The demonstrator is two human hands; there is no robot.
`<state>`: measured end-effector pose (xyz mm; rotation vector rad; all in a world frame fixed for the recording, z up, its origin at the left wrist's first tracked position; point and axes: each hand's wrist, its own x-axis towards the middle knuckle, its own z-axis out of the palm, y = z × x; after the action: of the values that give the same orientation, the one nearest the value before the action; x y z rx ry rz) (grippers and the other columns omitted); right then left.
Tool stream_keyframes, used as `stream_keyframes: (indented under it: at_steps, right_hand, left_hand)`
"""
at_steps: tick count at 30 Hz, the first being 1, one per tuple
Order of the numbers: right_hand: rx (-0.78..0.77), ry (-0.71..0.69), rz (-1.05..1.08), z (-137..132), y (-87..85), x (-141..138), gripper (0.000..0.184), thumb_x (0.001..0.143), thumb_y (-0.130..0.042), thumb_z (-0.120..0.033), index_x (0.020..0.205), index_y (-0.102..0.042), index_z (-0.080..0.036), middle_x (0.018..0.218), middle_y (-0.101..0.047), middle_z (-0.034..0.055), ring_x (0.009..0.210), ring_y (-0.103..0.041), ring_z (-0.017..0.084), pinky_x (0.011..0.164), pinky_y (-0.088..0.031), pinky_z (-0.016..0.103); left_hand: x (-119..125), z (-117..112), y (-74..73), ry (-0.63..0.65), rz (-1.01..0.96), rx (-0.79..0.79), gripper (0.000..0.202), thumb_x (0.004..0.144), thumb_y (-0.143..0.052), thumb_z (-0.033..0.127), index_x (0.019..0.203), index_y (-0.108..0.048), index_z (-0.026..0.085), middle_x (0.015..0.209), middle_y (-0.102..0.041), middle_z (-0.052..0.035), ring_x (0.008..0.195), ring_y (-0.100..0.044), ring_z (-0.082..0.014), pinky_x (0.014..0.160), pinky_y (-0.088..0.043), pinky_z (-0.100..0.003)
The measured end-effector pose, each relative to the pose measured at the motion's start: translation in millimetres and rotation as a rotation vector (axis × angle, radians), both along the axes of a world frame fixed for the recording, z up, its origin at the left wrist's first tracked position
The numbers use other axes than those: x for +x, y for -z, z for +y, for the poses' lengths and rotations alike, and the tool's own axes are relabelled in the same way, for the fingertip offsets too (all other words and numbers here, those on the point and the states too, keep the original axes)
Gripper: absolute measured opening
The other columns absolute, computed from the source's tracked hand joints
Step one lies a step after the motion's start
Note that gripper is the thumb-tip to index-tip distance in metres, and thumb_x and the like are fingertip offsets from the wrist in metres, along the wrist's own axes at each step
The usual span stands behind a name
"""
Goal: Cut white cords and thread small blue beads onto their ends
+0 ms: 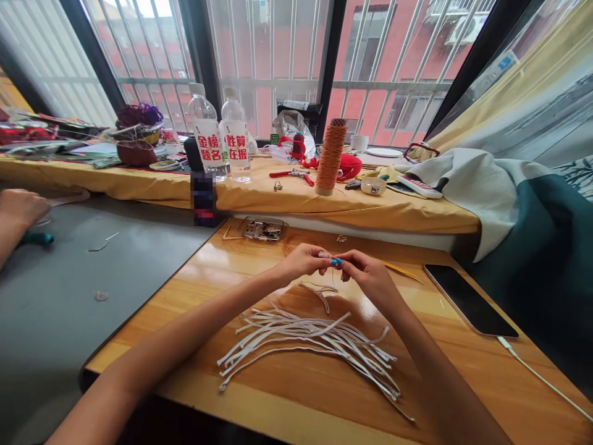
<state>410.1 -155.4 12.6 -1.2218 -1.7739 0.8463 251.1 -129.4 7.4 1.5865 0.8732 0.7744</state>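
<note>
Over the wooden table (287,389), my left hand (303,262) and my right hand (365,275) meet in a pinch. Between their fingertips they hold a short white cord piece with a small blue bead (336,262) at the joint. A loose white cord loop (319,290) lies just below the hands. Nearer to me, a pile of several white cords (310,343) is spread across the table.
A phone (467,301) with a white cable lies at the right. A small tray of bits (262,228) sits ahead. On the yellow-covered sill stand an orange thread spool (330,157), two water bottles (222,139) and red scissors (291,175). Another person's hand (18,210) rests at the left.
</note>
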Motion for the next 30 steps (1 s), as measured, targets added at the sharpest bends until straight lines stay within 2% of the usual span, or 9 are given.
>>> stream_keyframes:
  at_steps: [5, 8, 10, 12, 16, 18, 23, 27, 30]
  right_hand:
    - [-0.015, 0.019, 0.005, 1.3, 4.6, -2.5, 0.026, 0.069, -0.055, -0.043, 0.066, -0.055, -0.018, 0.058, -0.054, -0.0011, 0.051, -0.047, 0.011, 0.051, -0.036, 0.024]
    - [-0.066, 0.009, 0.045, 2.7, 8.0, -4.3, 0.027, 0.066, -0.058, -0.044, 0.062, -0.052, -0.018, 0.059, -0.053, -0.0013, 0.049, -0.045, 0.010, 0.050, -0.035, 0.024]
    - [-0.109, 0.003, 0.118, 2.8, 9.0, -5.7, 0.028, 0.064, -0.060, -0.044, 0.062, -0.051, -0.018, 0.058, -0.053, -0.0014, 0.049, -0.045, 0.010, 0.049, -0.036, 0.024]
    - [-0.139, 0.023, 0.246, 2.1, 8.7, -7.1, 0.027, 0.062, -0.063, -0.042, 0.063, -0.052, -0.018, 0.057, -0.053, -0.0019, 0.050, -0.045, 0.009, 0.050, -0.036, 0.024]
    - [-0.188, 0.060, 0.548, 0.2, 6.5, -9.1, 0.026, 0.059, -0.066, -0.039, 0.066, -0.052, -0.018, 0.061, -0.054, -0.0022, 0.052, -0.045, 0.008, 0.053, -0.038, 0.024]
    - [-0.211, 0.046, 0.603, -0.1, 5.4, -8.9, 0.025, 0.059, -0.067, -0.038, 0.067, -0.052, -0.019, 0.063, -0.055, -0.0022, 0.053, -0.046, 0.008, 0.054, -0.039, 0.024]
    - [-0.215, -0.026, 0.413, 0.4, 1.8, -5.8, 0.024, 0.063, -0.064, -0.036, 0.076, -0.056, -0.018, 0.061, -0.057, -0.0015, 0.054, -0.050, 0.010, 0.054, -0.039, 0.025]
    - [-0.244, -0.065, 0.369, -0.3, -2.6, -3.4, 0.029, 0.063, -0.064, -0.034, 0.085, -0.059, -0.016, 0.066, -0.061, 0.0009, 0.059, -0.054, 0.012, 0.059, -0.042, 0.027]
    - [-0.259, -0.076, 0.332, -1.1, -4.0, -3.1, 0.028, 0.061, -0.065, -0.033, 0.083, -0.062, -0.015, 0.068, -0.063, 0.0027, 0.061, -0.056, 0.013, 0.060, -0.043, 0.028]
  left_hand:
    - [-1.8, 1.1, 3.3, 0.002, 0.141, 0.186, 0.025, 0.068, -0.051, 0.032, 0.054, -0.054, 0.011, 0.050, -0.045, 0.0037, 0.047, -0.033, -0.0051, 0.046, -0.022, -0.019]
    - [-3.2, 3.1, 5.2, -0.024, 0.260, 0.289, 0.022, 0.070, -0.050, 0.030, 0.057, -0.057, 0.012, 0.049, -0.046, 0.0039, 0.048, -0.036, -0.0057, 0.048, -0.024, -0.018]
    - [-2.9, 4.1, 5.8, -0.042, 0.266, 0.309, 0.021, 0.070, -0.051, 0.030, 0.061, -0.058, 0.013, 0.049, -0.048, 0.0039, 0.050, -0.038, -0.0062, 0.049, -0.026, -0.018]
    - [-1.3, 3.8, 5.2, -0.051, 0.190, 0.264, 0.022, 0.069, -0.052, 0.032, 0.063, -0.058, 0.012, 0.051, -0.049, 0.0037, 0.050, -0.039, -0.0062, 0.049, -0.026, -0.018]
    - [2.5, -0.6, 0.1, -0.051, -0.009, 0.052, 0.028, 0.066, -0.055, 0.037, 0.070, -0.060, 0.010, 0.052, -0.048, 0.0036, 0.046, -0.031, -0.0045, 0.045, -0.022, -0.019]
    - [2.6, -2.5, -2.8, -0.050, -0.048, 0.009, 0.032, 0.065, -0.056, 0.039, 0.077, -0.063, 0.010, 0.052, -0.050, 0.0029, 0.045, -0.028, -0.0042, 0.044, -0.019, -0.020]
    - [-2.8, 0.4, -5.7, -0.060, -0.024, 0.083, 0.029, 0.064, -0.057, 0.033, 0.077, -0.068, 0.010, 0.049, -0.051, 0.0018, 0.045, -0.031, -0.0050, 0.045, -0.020, -0.021]
    - [-6.3, 4.0, -5.6, -0.087, 0.028, 0.122, 0.026, 0.065, -0.055, 0.026, 0.083, -0.068, 0.012, 0.046, -0.052, 0.0023, 0.046, -0.035, -0.0058, 0.046, -0.024, -0.019]
    - [-6.9, 4.3, -4.9, -0.065, 0.071, 0.172, 0.024, 0.066, -0.054, 0.025, 0.081, -0.069, 0.013, 0.045, -0.052, 0.0023, 0.046, -0.037, -0.0062, 0.047, -0.026, -0.019]
